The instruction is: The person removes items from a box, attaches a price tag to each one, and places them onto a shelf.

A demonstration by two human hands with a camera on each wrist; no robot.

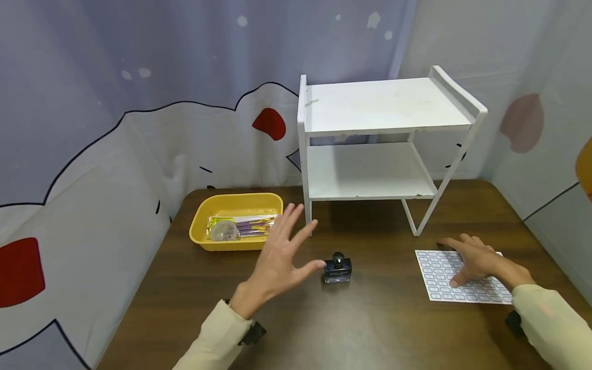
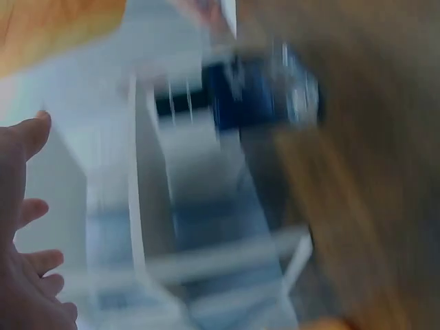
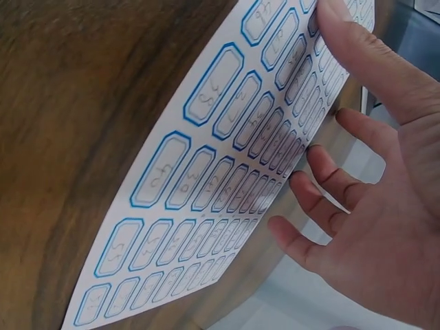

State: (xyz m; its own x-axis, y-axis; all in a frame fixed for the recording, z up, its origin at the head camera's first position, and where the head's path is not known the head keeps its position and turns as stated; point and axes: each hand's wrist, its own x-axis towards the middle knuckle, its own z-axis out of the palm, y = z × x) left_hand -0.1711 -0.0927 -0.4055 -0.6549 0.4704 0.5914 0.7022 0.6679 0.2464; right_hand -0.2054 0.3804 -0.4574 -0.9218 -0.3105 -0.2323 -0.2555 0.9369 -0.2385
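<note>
A dark blue perfume bottle [image 1: 338, 272] with a round black cap stands upright on the table. Just left of it my left hand [image 1: 279, 257] hovers with fingers spread and nothing in its grasp; the left wrist view shows the bottle [image 2: 247, 96] blurred. At the right lies a white sheet of blue-bordered labels [image 1: 437, 275], handwritten marks inside the borders [image 3: 199, 179]. Over that sheet is my right hand [image 1: 478, 262], thumb above its face and fingers loosely bent around its far edge. Whether the thumb presses the paper I cannot tell.
A white two-tier shelf [image 1: 370, 169] stands at the back of the brown table [image 1: 370, 318]. Left of it sits a yellow tray [image 1: 199, 231] holding a packet of purple-handled brushes [image 1: 254, 225] and a clear round item [image 1: 224, 230]. A printed curtain [image 1: 139, 154] hangs behind.
</note>
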